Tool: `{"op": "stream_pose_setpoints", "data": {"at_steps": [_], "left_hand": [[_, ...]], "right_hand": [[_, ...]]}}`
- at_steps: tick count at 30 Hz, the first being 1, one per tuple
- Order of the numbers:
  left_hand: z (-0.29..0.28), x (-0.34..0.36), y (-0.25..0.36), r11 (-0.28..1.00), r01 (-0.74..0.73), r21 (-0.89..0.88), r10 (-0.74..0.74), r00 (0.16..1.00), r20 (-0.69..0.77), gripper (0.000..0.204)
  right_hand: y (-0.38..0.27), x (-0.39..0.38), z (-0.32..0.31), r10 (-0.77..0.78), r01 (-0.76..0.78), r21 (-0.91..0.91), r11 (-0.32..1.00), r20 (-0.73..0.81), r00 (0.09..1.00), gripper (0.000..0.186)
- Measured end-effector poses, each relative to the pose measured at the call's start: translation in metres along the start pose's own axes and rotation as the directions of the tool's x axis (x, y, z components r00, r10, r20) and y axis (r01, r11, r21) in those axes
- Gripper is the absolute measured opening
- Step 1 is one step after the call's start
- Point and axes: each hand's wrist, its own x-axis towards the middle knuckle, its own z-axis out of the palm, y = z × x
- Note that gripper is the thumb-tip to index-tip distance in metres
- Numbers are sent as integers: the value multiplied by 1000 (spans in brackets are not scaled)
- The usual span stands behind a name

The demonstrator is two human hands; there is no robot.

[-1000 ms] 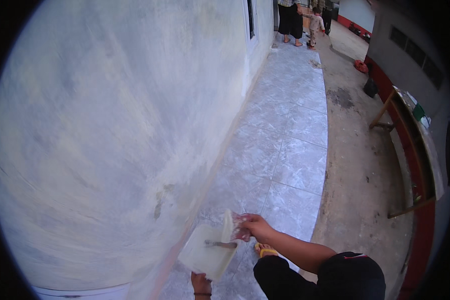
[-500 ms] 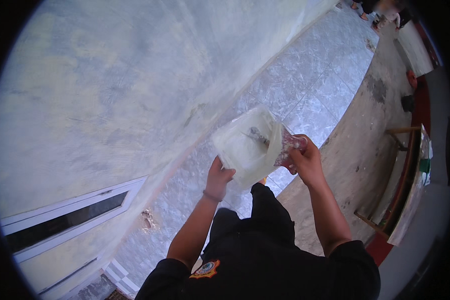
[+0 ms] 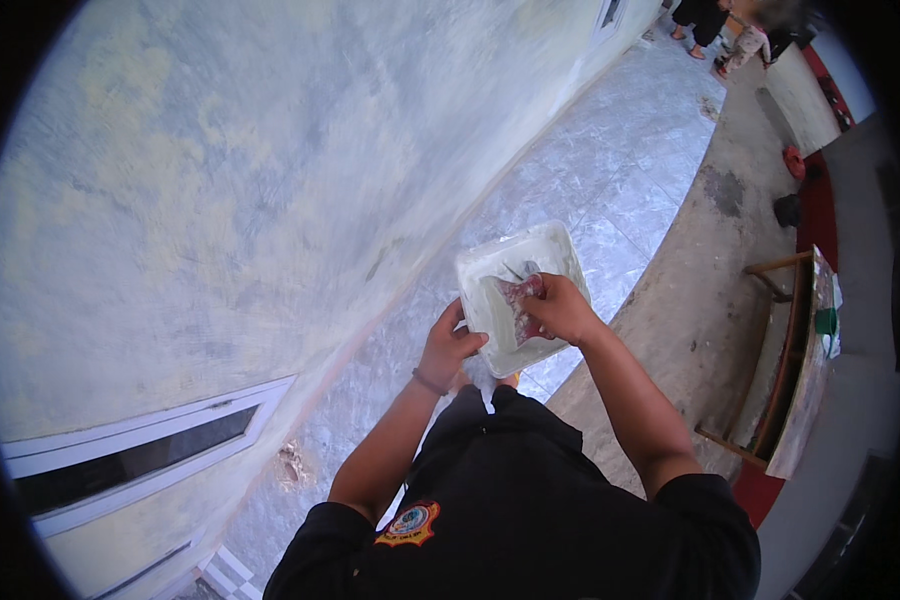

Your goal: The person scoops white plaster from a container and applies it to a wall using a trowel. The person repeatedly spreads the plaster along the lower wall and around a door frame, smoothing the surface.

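My left hand (image 3: 450, 345) is closed on the near-left rim of a white plastic tray (image 3: 560, 260), its thumb over the edge. A thin pale coating lines the tray. My right hand (image 3: 560, 310) grips a wide, paint-smeared brush with a maroon handle (image 3: 518, 292), held down inside the tray. A smaller grey tool (image 3: 520, 268) lies beside it, partly hidden.
A mottled plastered wall (image 3: 240, 190) with low windows (image 3: 130, 450) borders the tiled walkway (image 3: 630, 150) on the left. A concrete strip (image 3: 690, 320) and a wooden bench (image 3: 805, 360) are at the right. People (image 3: 700, 30) stand at the walkway's far end.
My view has tilted down toward my body. The brush has moved from over the tray's right rim to inside it, and my left hand and tray have shifted rightward since half a second ago.
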Motion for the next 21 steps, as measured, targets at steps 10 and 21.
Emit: {"op": "stream_pose_setpoints", "data": {"at_steps": [10, 21], "left_hand": [[-6, 5, 14, 990, 76, 118, -88, 992, 95, 66], [-57, -13, 8, 992, 103, 69, -110, 987, 118, 65]], "right_hand": [[5, -5, 16, -4, 2, 66, 998, 40, 999, 31], [22, -12, 36, 1, 43, 608, 792, -72, 997, 26]]}}
